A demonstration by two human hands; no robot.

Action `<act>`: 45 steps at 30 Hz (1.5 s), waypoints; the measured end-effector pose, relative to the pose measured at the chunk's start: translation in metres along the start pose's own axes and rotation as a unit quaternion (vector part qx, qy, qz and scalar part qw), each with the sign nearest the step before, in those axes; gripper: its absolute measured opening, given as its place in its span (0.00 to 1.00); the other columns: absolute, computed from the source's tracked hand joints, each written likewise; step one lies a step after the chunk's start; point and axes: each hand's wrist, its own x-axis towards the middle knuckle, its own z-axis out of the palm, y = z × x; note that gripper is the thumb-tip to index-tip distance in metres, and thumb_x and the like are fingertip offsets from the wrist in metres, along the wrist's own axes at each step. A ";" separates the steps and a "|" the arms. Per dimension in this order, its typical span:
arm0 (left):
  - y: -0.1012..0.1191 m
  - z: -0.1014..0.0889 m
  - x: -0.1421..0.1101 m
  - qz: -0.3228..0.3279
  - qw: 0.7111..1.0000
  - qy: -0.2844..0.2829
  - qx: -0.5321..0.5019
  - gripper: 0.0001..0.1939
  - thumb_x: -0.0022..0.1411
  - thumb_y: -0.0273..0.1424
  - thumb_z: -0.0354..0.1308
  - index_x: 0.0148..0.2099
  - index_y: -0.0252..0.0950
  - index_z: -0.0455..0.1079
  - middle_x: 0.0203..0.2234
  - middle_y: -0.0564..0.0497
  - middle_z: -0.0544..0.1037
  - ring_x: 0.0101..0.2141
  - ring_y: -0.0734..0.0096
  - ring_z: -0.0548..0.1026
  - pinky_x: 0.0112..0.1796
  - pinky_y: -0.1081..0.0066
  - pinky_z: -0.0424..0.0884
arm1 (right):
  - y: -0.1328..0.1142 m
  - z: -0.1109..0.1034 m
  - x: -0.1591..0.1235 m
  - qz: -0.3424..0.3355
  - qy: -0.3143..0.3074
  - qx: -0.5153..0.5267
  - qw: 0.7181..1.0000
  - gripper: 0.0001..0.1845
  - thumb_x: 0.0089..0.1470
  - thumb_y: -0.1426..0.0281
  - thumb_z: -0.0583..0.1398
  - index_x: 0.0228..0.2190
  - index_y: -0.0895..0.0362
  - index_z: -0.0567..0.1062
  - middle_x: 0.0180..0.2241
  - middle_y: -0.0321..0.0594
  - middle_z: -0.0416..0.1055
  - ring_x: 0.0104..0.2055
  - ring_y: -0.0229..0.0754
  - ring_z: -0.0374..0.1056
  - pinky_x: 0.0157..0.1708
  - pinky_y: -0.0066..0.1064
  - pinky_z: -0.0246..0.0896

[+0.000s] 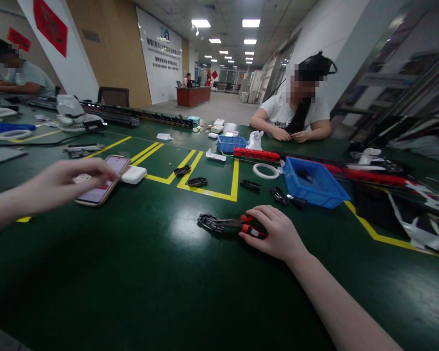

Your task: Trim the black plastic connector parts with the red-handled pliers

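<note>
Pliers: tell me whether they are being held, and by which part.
The right hand holds the pliers by their red-and-black handles; the jaws stay out of the grip.

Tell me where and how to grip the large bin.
I'd take the bin by its near rim, from the front: that side faces the right hand, while the ring sits off its left and the red strip runs behind. Keep it level; a black part lies inside.

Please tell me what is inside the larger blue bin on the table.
A small black part lies in the larger blue bin, toward its far side. The near wall may hide some of the floor, and whatever the part covers cannot be seen.
</note>
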 end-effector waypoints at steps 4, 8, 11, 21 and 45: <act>0.023 0.066 0.049 0.130 0.974 -0.160 -0.097 0.17 0.71 0.36 0.51 0.59 0.38 0.68 0.53 0.50 0.72 0.50 0.67 0.73 0.52 0.67 0.70 | 0.002 0.000 0.000 0.007 0.015 0.008 1.000 0.20 0.54 0.58 0.65 0.44 0.57 0.74 0.41 0.49 0.76 0.41 0.51 0.73 0.38 0.44 0.71; 0.050 0.115 0.072 0.221 0.949 -0.187 -0.127 0.25 0.68 0.35 0.58 0.65 0.42 0.61 0.61 0.45 0.66 0.59 0.59 0.68 0.58 0.60 0.67 | 0.004 0.000 0.000 0.018 0.018 0.013 1.000 0.20 0.54 0.58 0.65 0.44 0.57 0.74 0.41 0.49 0.76 0.41 0.50 0.73 0.38 0.43 0.72; 0.063 0.138 0.084 0.274 0.932 -0.195 -0.133 0.27 0.68 0.36 0.60 0.66 0.40 0.59 0.61 0.43 0.65 0.60 0.55 0.66 0.59 0.55 0.65 | 0.004 -0.001 0.000 0.029 0.018 0.022 0.999 0.20 0.53 0.59 0.65 0.44 0.57 0.74 0.41 0.49 0.76 0.40 0.50 0.73 0.38 0.42 0.71; 0.065 0.157 0.096 0.286 0.926 -0.200 -0.147 0.18 0.71 0.29 0.54 0.60 0.42 0.65 0.53 0.47 0.72 0.52 0.59 0.70 0.52 0.58 0.69 | 0.007 0.004 -0.002 0.006 0.016 0.007 1.000 0.23 0.52 0.58 0.66 0.45 0.58 0.73 0.40 0.50 0.77 0.39 0.50 0.74 0.36 0.42 0.71; 0.064 0.156 0.090 0.345 0.915 -0.172 -0.120 0.11 0.69 0.27 0.57 0.53 0.39 0.69 0.51 0.47 0.71 0.48 0.61 0.72 0.46 0.61 0.71 | -0.006 0.007 -0.001 -0.030 0.027 -0.049 0.998 0.24 0.53 0.59 0.66 0.48 0.58 0.72 0.39 0.50 0.78 0.38 0.49 0.75 0.32 0.40 0.70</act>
